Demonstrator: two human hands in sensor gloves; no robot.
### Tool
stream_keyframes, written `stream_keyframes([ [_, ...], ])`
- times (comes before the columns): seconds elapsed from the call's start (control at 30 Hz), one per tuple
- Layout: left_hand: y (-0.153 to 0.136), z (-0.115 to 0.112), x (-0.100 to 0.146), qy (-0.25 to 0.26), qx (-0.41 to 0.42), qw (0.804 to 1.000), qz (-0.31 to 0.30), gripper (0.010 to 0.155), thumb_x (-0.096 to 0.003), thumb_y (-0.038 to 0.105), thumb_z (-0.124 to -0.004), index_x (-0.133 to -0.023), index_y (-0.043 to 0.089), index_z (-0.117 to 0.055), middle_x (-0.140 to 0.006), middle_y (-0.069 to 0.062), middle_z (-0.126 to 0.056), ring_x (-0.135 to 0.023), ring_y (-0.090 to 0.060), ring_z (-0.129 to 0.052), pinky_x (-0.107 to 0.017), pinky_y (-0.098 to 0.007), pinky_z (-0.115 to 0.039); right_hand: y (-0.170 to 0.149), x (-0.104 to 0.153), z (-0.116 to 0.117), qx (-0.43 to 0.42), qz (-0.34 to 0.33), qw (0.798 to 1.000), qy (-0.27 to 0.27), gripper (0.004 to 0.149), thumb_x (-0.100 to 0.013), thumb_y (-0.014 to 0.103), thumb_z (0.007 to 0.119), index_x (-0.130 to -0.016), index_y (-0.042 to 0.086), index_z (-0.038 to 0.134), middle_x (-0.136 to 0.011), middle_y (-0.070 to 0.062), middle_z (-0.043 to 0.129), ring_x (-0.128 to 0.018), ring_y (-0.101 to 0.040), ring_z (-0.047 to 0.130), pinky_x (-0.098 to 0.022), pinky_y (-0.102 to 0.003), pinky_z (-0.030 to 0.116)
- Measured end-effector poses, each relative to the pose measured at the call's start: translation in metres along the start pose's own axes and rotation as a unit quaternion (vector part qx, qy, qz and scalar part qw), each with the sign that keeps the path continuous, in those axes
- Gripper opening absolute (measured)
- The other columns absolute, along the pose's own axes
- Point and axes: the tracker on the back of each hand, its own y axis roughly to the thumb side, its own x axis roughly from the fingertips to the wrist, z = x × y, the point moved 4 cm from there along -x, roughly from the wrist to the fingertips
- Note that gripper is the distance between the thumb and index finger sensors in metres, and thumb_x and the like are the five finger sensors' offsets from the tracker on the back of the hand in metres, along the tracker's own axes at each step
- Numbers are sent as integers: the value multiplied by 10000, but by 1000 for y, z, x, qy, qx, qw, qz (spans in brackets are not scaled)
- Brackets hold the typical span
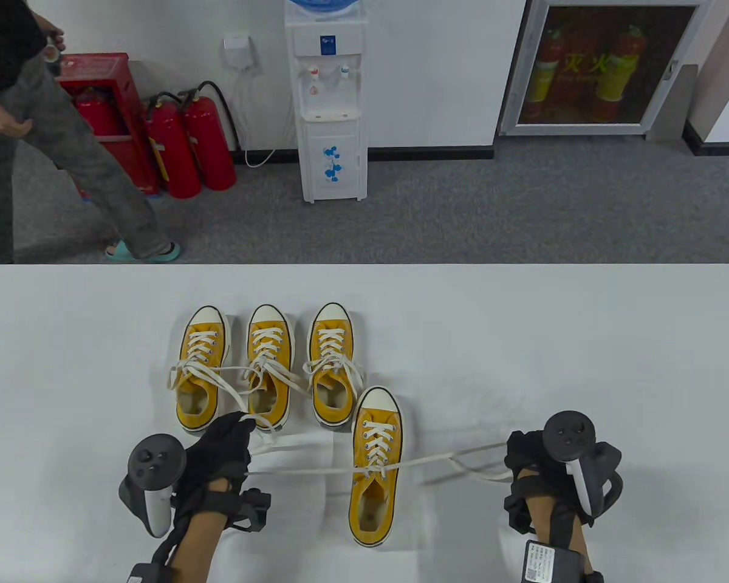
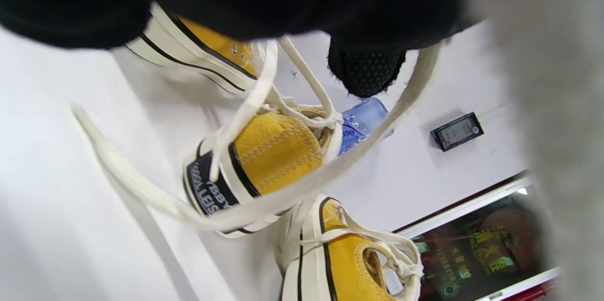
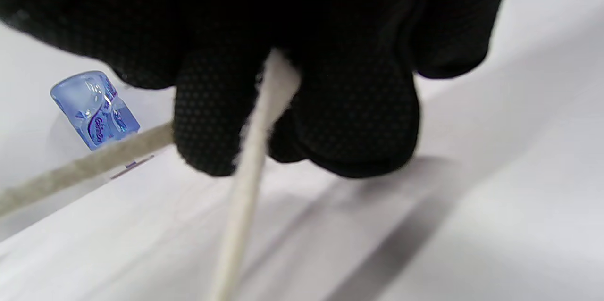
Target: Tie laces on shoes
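Cotton-soft flat laces (image 1: 316, 469) pull taut at 9 and 3 o'clock; left hand (image 1: 222, 446) and right hand (image 1: 525, 464) each pinch 1 end, likely slippery, off the near shoe (image 1: 375, 464).

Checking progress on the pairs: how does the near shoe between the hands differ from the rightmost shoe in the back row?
The near shoe sits alone, closer to the person; the rightmost back-row shoe stands in a line of three. The near shoe's lace ends are pulled out sideways, one held by the left hand, one by the right hand; the back-row shoe's lace is tied in a bow. Both are yellow, white-toed, toes pointing away.
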Motion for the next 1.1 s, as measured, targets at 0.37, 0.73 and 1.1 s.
stream_keyframes([
  [0.37,-6,-3,4,-2,0,1000,-2,394,-476,446,-790,-801,265,-921,-187,137,-1000,-12,-145,-988,-252,-477,-911,-1,-1,11,6,-2,1000,23,402,-418,456,836,-521,149,1076,-706,-75,1030,-479,-222,1087,-554,-529,773],
  [0.73,-4,-5,2,-16,-7,1000,-15,395,-477,449,-788,-800,266,-921,-190,135,-1002,-18,-147,-989,-257,-479,-909,14,5,9,-32,-55,998,19,448,-437,519,798,-600,176,1035,-900,-86,888,-711,-341,975,-629,-598,656],
  [1.1,-4,-8,2,-22,-10,999,-20,397,-477,451,-788,-801,264,-922,-192,133,-1003,-21,-149,-991,-259,-480,-908,51,23,11,-99,-156,982,42,478,-446,497,798,-788,200,951,-1077,-99,625,-994,-441,627,-697,-722,363],
])
